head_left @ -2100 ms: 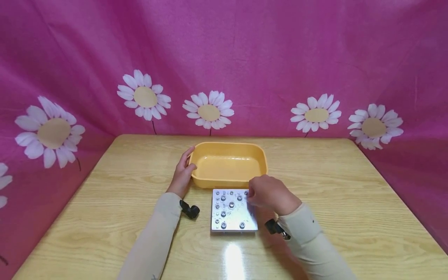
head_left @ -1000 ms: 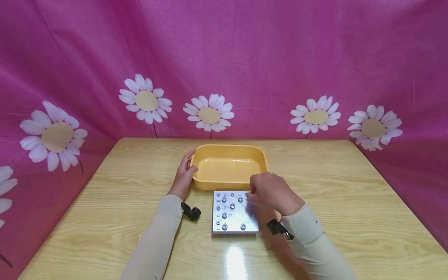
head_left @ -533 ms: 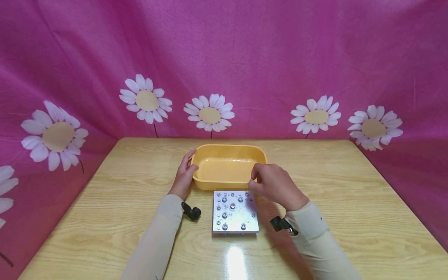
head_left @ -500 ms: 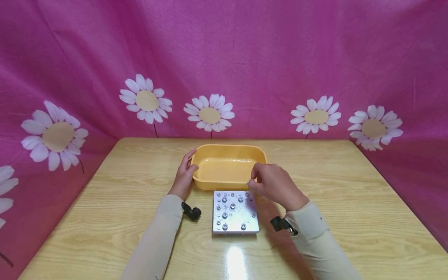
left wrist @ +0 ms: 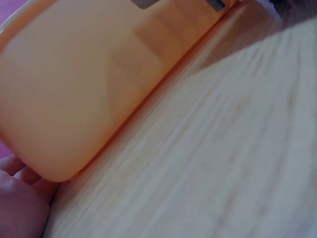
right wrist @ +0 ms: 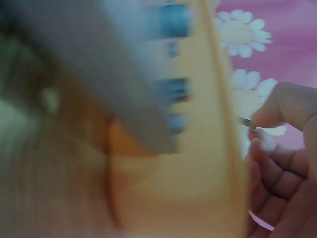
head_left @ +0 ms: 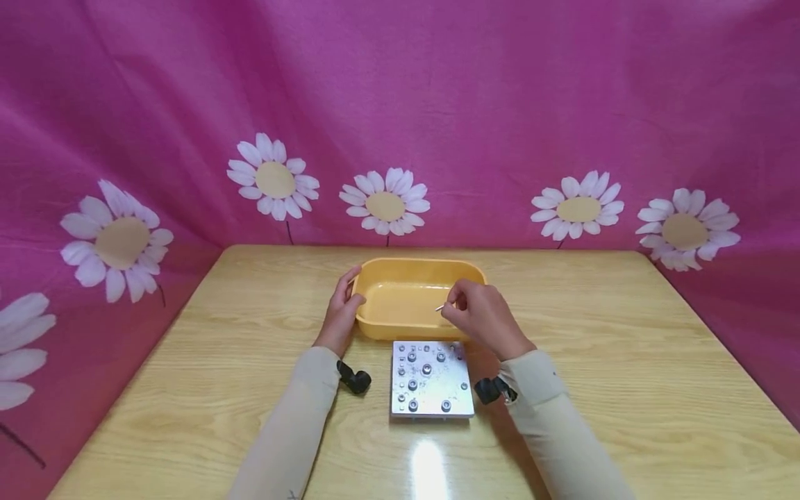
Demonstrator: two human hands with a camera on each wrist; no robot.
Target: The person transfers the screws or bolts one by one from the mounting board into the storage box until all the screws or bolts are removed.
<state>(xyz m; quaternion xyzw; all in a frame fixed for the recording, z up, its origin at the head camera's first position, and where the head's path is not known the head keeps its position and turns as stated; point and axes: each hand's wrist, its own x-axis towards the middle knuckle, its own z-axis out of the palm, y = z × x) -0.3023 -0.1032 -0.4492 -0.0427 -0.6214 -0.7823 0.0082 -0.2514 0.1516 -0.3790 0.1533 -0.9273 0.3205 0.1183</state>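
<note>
A yellow plastic tray (head_left: 420, 332) stands in the middle of the table. My left hand (head_left: 340, 312) grips its left end, thumb over the rim and fingers outside; in the left wrist view part of that hand (left wrist: 22, 203) shows at the tray's corner. My right hand (head_left: 487, 316) is above the tray's right part and pinches a small, thin metal screw (head_left: 439, 307) between thumb and forefinger. In the right wrist view the screw (right wrist: 244, 121) pokes out from the fingertips. A square metal plate (head_left: 437, 392) with several socket-head bolts lies just in front of the tray.
The light wooden table (head_left: 594, 333) runs out on both sides of the tray and plate. Behind it hangs a pink curtain (head_left: 475, 125) with printed daisies. Black wrist cameras (head_left: 354, 379) sit on both sleeves. The plate is blurred in the right wrist view.
My right hand has risen from the plate's back right corner to above the tray, and the screw now shows in its fingers. The left hand keeps its grip on the tray.
</note>
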